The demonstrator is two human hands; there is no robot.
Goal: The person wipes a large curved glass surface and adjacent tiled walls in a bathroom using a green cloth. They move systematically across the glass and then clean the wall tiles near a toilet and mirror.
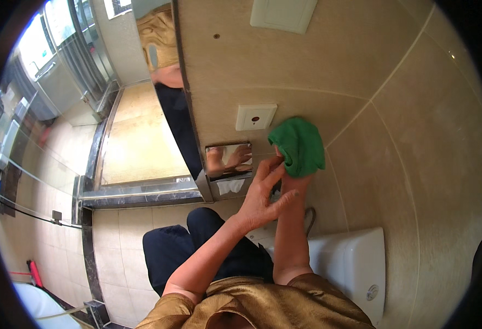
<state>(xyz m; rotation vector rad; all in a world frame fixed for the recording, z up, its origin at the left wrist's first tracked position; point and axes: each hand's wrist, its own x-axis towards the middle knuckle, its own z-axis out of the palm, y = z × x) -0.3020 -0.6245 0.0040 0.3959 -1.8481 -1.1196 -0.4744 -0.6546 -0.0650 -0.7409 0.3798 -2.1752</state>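
Note:
A green cloth [301,147] is wrapped over my right hand [278,151] against the tiled wall. Only a little of that hand shows at the cloth's left edge; most of its fingers are hidden. My left hand [264,193] is just below and left of the cloth, fingers stretched out and thumb apart, with its fingertips by the cloth's lower edge. Whether they touch the cloth I cannot tell. Close by on the left is a shiny metal paper holder [229,159] with white tissue [231,187] hanging under it. Above it sits a square wall plate [256,117] with a dark round centre.
A white toilet tank [346,257] stands at the lower right, with a hose [310,219] beside it. Another pale wall plate [283,15] is higher up. Leftward are a tall mirror [167,60], a dark stone sill [142,194], glass panels and a red-handled tool [35,273].

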